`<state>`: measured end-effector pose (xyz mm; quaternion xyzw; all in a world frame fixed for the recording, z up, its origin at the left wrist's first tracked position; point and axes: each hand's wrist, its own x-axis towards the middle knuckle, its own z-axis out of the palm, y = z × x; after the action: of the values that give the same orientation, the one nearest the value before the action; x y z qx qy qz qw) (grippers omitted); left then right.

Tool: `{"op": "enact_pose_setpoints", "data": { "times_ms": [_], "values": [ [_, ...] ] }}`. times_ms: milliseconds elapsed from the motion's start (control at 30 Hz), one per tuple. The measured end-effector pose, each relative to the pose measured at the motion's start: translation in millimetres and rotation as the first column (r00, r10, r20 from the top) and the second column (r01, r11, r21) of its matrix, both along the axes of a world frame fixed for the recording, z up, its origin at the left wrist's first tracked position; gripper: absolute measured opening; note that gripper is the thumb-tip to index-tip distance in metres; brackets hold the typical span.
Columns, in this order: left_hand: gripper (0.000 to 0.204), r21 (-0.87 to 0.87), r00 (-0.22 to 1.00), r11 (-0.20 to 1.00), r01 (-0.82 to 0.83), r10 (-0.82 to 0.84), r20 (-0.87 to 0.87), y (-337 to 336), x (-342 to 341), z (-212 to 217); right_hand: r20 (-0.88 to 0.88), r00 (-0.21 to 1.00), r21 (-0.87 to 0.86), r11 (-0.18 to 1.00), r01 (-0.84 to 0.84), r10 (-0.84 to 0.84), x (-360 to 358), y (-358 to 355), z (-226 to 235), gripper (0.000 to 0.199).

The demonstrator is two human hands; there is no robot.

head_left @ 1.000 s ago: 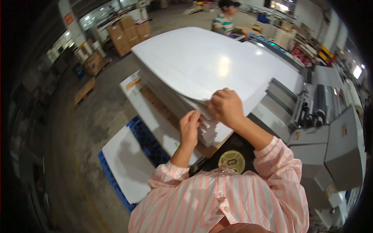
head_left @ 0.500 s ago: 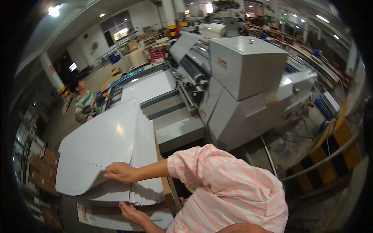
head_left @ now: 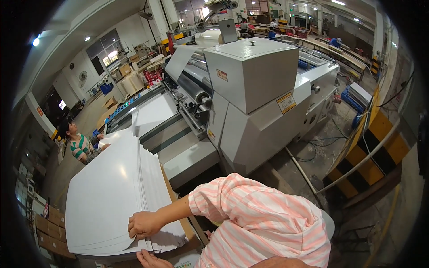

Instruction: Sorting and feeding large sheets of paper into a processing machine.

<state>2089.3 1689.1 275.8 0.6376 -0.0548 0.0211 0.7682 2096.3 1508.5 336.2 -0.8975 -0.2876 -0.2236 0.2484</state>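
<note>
A tall stack of large white paper sheets (head_left: 105, 183) lies in front of me, its right side fanned into uneven layers. My right hand (head_left: 145, 224) reaches across from the right, with curled fingers closed on the top sheets by the near right corner. Just below it, at the stack's near edge, my left hand (head_left: 153, 260) has its fingertips bent against a sheet edge and seems to pinch it. The lower part of the left hand is cut off by the picture's bottom.
A grey machine (head_left: 254, 89) with rollers (head_left: 196, 91) stands beyond the stack. A person (head_left: 80, 143) in a striped shirt is at its far left side. A yellow and black striped barrier (head_left: 362, 165) stands right; cardboard boxes (head_left: 51, 230) are at lower left.
The lifted, curled sheets now lie nearly flat on the stack. My right hand has moved down toward the near corner, closer to my left hand. The view has shifted.
</note>
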Motion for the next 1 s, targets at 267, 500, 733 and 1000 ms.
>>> {"op": "enact_pose_setpoints", "data": {
  "times_ms": [267, 500, 733, 1000],
  "values": [
    [0.033, -0.022, 0.997, 0.999, -0.042, 0.043, 0.070, -14, -19, 25, 0.185, 0.976, 0.114, 0.984, -0.137, 0.114, 3, 5, 0, 0.039],
    [0.027, 0.036, 0.992, 0.997, -0.064, 0.060, 0.115, -18, -30, 30, -0.059, 0.998, 0.792, 0.609, 0.029, 0.029, 27, 8, 46, 0.037],
    [0.029, -0.188, 0.964, 0.960, 0.208, -0.170, 0.203, 4, -18, 20, -0.048, 0.999, 0.063, 0.998, -0.016, 0.019, -5, 3, 16, 0.018],
    [0.031, -0.267, 0.995, 0.959, 0.094, -0.087, 0.038, -1, -15, 24, 0.454, 0.880, -0.153, 0.985, -0.079, 0.141, -19, 7, 20, 0.021]
  ]
}}
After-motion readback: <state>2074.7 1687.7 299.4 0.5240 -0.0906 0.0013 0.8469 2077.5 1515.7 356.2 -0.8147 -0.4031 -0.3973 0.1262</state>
